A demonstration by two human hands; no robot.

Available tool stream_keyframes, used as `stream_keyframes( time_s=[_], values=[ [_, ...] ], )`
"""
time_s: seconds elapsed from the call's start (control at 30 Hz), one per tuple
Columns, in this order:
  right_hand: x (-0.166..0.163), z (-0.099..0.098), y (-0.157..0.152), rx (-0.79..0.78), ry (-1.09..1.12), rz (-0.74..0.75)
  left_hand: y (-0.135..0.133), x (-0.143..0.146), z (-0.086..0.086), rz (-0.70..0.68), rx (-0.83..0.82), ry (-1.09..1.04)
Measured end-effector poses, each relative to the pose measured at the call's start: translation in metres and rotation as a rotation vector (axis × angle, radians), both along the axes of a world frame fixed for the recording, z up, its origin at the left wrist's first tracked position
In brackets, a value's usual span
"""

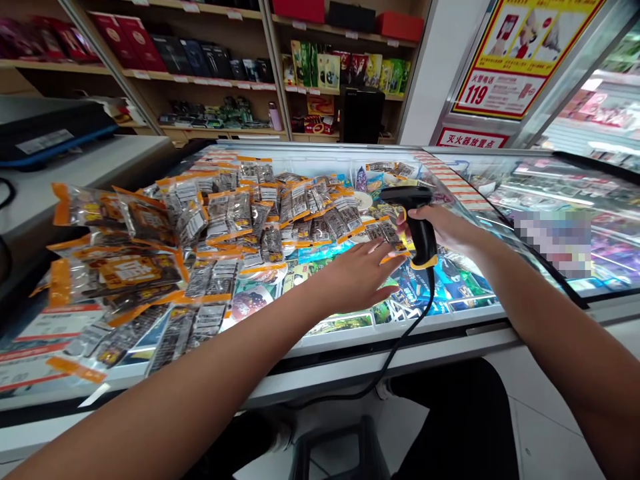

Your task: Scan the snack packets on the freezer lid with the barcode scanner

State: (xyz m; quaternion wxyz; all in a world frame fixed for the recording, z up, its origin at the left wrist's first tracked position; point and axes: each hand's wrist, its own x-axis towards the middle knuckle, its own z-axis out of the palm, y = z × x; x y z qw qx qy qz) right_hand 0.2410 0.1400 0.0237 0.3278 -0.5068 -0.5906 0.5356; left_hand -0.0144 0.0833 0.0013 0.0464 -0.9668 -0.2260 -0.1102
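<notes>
My right hand (445, 225) is wrapped round the grip of a black barcode scanner (423, 233) with yellow trim, held above the glass-topped freezer. Its black cable (406, 337) hangs down over the front edge. To its left, my left hand (361, 277) reaches over the glass, palm down, fingers stretched out. Its fingertips are at a small clear snack packet (383, 231) with orange ends; whether they press on it I cannot make out. Many similar snack packets (227, 213) lie heaped to the left, some showing printed labels.
Under the glass, colourful frozen-food packs (450, 283) show. A second glass-topped freezer (530, 193) adjoins on the right. Shelves of boxes (215, 57) stand behind, and a counter with a dark device (50, 133) is at left. A stool (340, 447) is below.
</notes>
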Motion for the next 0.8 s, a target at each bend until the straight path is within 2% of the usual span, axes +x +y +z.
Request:
stream_keyframes(
  time_s=[0.17,0.33,0.67,0.8],
  values=[
    [-0.002,0.019,-0.015,-0.115,0.116,-0.054,-0.002,0.000,0.001,0.017,0.012,0.017],
    [0.007,0.029,-0.022,-0.170,0.056,-0.046,0.001,-0.002,-0.003,0.005,0.040,0.026],
    [0.005,0.031,-0.027,-0.175,0.053,-0.016,0.000,-0.004,-0.001,0.000,0.054,0.020],
    [0.008,0.028,-0.018,-0.093,0.116,-0.064,0.004,-0.004,-0.004,0.100,0.086,0.034]
  ],
)
